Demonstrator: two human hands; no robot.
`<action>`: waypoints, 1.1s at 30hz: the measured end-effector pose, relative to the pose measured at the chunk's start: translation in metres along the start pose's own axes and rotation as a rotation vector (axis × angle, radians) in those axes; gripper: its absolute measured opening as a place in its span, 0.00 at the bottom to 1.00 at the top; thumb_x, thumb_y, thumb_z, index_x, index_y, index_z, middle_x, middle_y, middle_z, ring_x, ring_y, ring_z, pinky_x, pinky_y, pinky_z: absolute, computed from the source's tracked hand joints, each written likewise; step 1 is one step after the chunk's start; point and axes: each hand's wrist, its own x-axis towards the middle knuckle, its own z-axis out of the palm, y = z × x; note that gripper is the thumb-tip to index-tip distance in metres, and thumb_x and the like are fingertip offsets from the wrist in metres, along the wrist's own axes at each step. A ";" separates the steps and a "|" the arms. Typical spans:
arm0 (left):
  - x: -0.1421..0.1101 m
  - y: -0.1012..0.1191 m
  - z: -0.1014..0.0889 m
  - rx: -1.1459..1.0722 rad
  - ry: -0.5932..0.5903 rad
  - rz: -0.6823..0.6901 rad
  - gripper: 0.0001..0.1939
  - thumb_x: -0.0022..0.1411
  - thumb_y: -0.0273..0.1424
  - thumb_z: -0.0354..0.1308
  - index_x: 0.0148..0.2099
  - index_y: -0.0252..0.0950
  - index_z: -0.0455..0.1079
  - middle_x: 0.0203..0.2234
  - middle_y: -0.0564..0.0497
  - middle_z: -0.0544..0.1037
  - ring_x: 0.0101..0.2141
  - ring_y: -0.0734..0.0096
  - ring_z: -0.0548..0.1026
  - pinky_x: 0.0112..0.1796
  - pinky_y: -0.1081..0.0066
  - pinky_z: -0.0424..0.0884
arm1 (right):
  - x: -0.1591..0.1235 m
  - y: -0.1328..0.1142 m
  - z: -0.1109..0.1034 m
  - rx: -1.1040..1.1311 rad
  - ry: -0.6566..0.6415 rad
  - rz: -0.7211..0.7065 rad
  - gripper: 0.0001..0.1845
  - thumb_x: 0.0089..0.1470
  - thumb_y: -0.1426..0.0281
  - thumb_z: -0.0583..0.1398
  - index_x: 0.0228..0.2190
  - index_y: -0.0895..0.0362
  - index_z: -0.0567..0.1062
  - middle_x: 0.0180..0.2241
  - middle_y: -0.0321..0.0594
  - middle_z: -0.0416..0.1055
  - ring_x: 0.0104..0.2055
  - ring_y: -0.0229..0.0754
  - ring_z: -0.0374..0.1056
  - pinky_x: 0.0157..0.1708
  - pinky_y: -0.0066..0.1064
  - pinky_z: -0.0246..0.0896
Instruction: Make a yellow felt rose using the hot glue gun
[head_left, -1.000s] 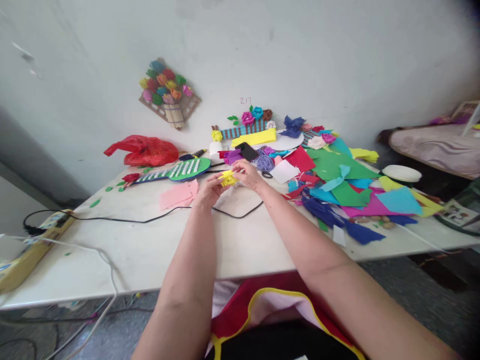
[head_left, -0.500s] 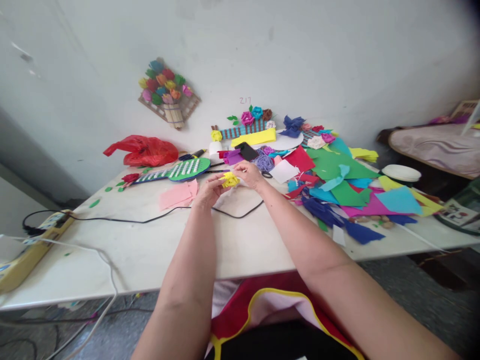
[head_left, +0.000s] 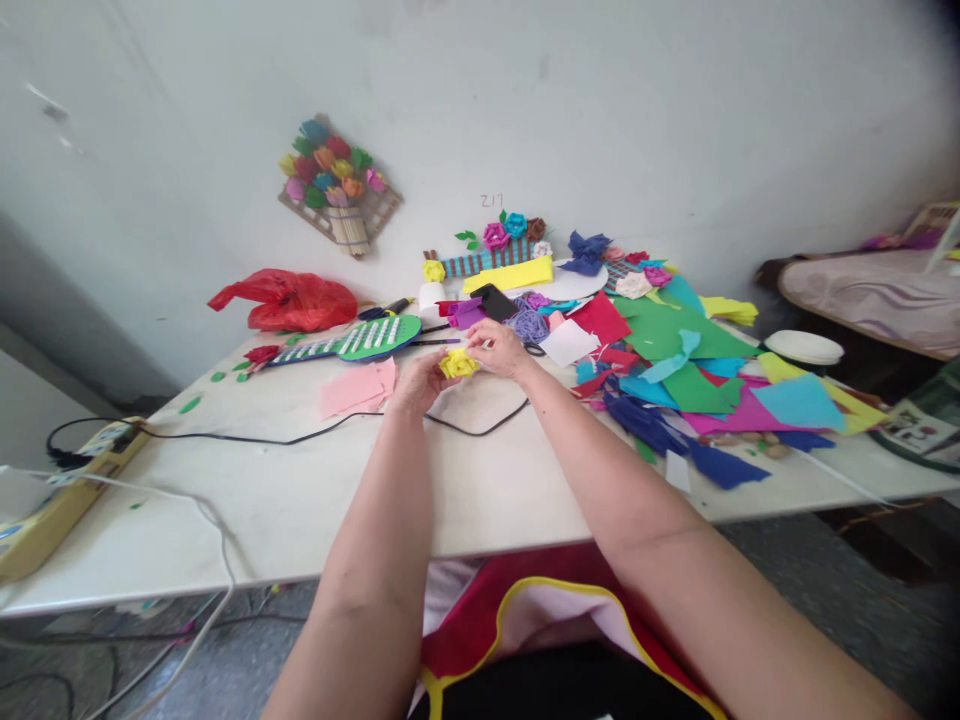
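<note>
A yellow paper flower [head_left: 458, 364] with crinkled petals sits between my two hands, above the table. My left hand [head_left: 420, 382] holds it from the left side, fingers closed round its base. The fingers of my right hand [head_left: 498, 350] are bent and pinched at the flower's right edge; whether they grip a petal is too small to tell. Just left of my left hand lie pink paper sheets [head_left: 355, 388]. A green guitar-shaped piece [head_left: 377, 339] with white strips and a red paper flower [head_left: 262, 356] at its end rests farther left.
Coloured paper scraps [head_left: 690, 340] cover the table's right side. A black phone [head_left: 492, 301], purple yarn [head_left: 527, 324] and a yellow paper strip [head_left: 508, 275] lie behind my hands. A black cable [head_left: 300, 440] crosses the table to a power strip [head_left: 82, 490]. A red plastic bag [head_left: 292, 300] stands at back left.
The yellow flower has turned slightly, so its petals face me more. My right fingers have shifted a little at its edge. Everything else stays in place.
</note>
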 end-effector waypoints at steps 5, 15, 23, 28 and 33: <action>0.001 -0.002 -0.002 0.026 -0.027 0.004 0.03 0.56 0.25 0.61 0.33 0.29 0.74 0.25 0.46 0.80 0.25 0.69 0.78 0.23 0.74 0.76 | -0.001 0.001 -0.004 -0.058 -0.035 -0.077 0.03 0.43 0.72 0.64 0.21 0.55 0.76 0.37 0.40 0.75 0.33 0.39 0.68 0.39 0.33 0.65; 0.004 -0.005 -0.009 0.077 -0.115 0.044 0.07 0.51 0.25 0.63 0.35 0.29 0.77 0.27 0.47 0.81 0.28 0.69 0.78 0.26 0.74 0.76 | -0.003 -0.002 -0.006 -0.024 -0.089 -0.078 0.01 0.43 0.74 0.62 0.22 0.57 0.74 0.35 0.40 0.74 0.30 0.37 0.65 0.34 0.31 0.64; 0.009 -0.007 -0.011 0.073 -0.124 0.052 0.08 0.50 0.26 0.65 0.35 0.29 0.77 0.29 0.45 0.81 0.29 0.66 0.79 0.26 0.72 0.76 | -0.002 -0.003 -0.009 -0.105 -0.070 0.011 0.06 0.45 0.73 0.62 0.29 0.57 0.79 0.34 0.39 0.75 0.29 0.37 0.66 0.35 0.31 0.64; 0.009 -0.007 -0.012 0.104 -0.126 0.068 0.08 0.49 0.26 0.65 0.34 0.29 0.77 0.29 0.44 0.81 0.29 0.65 0.79 0.27 0.71 0.76 | -0.003 -0.004 -0.008 -0.142 -0.087 -0.013 0.05 0.45 0.73 0.63 0.27 0.58 0.81 0.34 0.41 0.77 0.29 0.37 0.68 0.34 0.30 0.64; 0.006 -0.006 -0.010 0.136 -0.117 0.078 0.07 0.49 0.26 0.65 0.34 0.29 0.77 0.28 0.45 0.81 0.29 0.65 0.78 0.27 0.71 0.76 | -0.005 -0.007 -0.008 -0.162 -0.083 -0.030 0.04 0.45 0.73 0.64 0.25 0.58 0.81 0.35 0.44 0.78 0.32 0.39 0.70 0.35 0.31 0.65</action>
